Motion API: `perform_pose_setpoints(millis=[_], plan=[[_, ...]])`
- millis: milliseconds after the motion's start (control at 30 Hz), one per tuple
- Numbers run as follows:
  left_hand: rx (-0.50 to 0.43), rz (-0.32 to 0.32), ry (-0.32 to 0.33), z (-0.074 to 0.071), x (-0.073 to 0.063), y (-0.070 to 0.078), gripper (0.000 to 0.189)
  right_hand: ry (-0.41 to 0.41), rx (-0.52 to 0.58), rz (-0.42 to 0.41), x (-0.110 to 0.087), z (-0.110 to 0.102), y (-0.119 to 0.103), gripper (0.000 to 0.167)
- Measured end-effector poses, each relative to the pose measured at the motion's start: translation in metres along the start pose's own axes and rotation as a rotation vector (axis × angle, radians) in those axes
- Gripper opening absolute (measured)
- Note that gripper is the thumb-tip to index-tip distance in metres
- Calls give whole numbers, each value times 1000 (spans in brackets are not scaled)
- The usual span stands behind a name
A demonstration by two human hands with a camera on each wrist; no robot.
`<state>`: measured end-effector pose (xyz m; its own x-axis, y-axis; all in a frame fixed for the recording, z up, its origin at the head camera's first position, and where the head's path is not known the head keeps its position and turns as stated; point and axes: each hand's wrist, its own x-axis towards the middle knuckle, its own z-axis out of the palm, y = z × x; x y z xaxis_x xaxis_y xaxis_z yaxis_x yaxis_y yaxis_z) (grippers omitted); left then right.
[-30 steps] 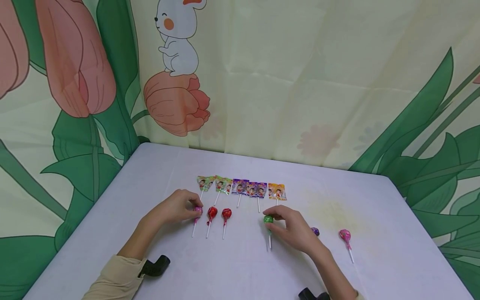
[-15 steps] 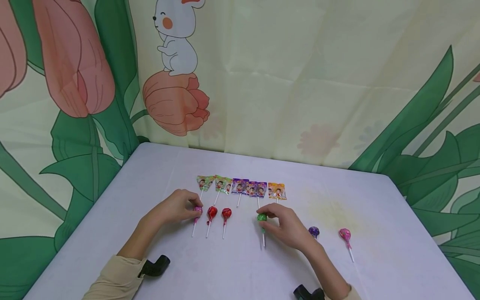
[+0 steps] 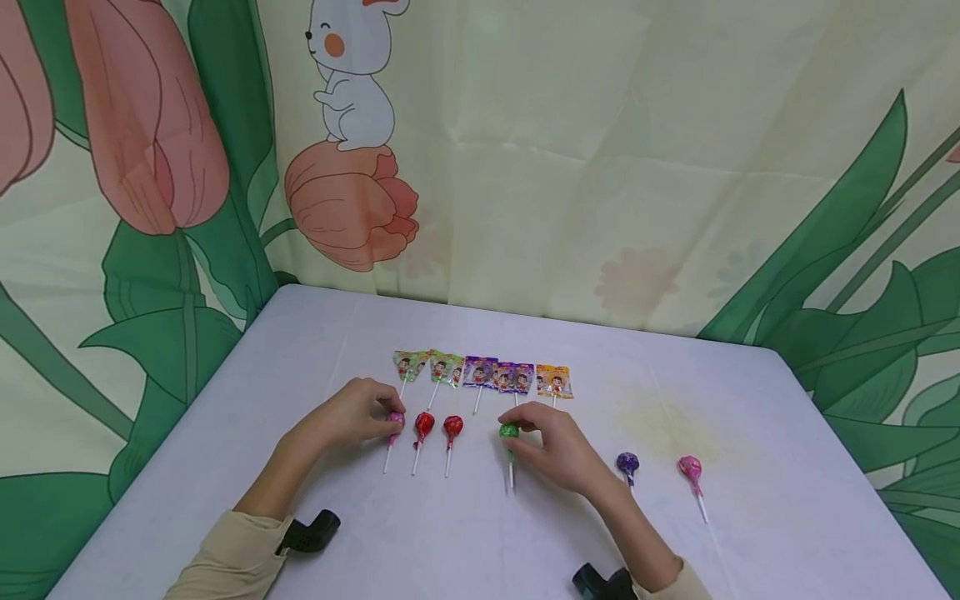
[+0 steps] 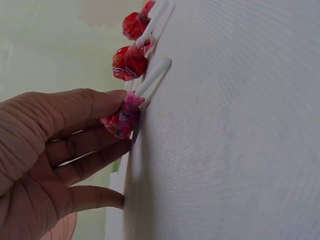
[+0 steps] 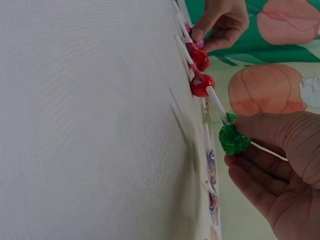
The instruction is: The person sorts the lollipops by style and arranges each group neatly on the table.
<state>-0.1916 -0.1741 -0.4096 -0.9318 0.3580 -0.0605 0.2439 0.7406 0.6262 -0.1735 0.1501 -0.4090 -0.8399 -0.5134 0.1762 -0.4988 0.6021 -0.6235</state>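
My left hand (image 3: 360, 412) pinches the wrapped head of a pink lollipop (image 4: 123, 122) at the left end of the front row, its white stick pointing toward me. Beside it lie two red lollipops (image 3: 423, 425) (image 3: 453, 427). Between thumb and fingers, my right hand (image 3: 553, 443) holds a green lollipop (image 5: 234, 139) by its head, stick downward, to the right of the red ones. In the right wrist view the green lollipop hangs above the cloth, with its shadow beneath.
Behind the hands runs a row of flat-wrapped lollipops: two green (image 3: 447, 369), two purple (image 3: 515, 378) and one orange (image 3: 554, 382). To the right lie a purple lollipop (image 3: 627, 463) and another pink lollipop (image 3: 690, 469). A white cloth covers the table (image 3: 750, 400), with a printed curtain (image 3: 675, 167) behind.
My right hand has moved left with the green lollipop, toward the red ones, uncovering the purple lollipop on the right. The left hand has stayed on the pink lollipop.
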Motion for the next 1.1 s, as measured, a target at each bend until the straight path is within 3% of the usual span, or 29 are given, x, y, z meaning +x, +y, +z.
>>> perform_pose_setpoints(millis=[667,1100], plan=[[-8,-30,-3,2,0,1,8,1,39,-53,17,18,-9,23],[-12,-18,7,2,-1,1,9,3,32,-18,25,27,-13,21]])
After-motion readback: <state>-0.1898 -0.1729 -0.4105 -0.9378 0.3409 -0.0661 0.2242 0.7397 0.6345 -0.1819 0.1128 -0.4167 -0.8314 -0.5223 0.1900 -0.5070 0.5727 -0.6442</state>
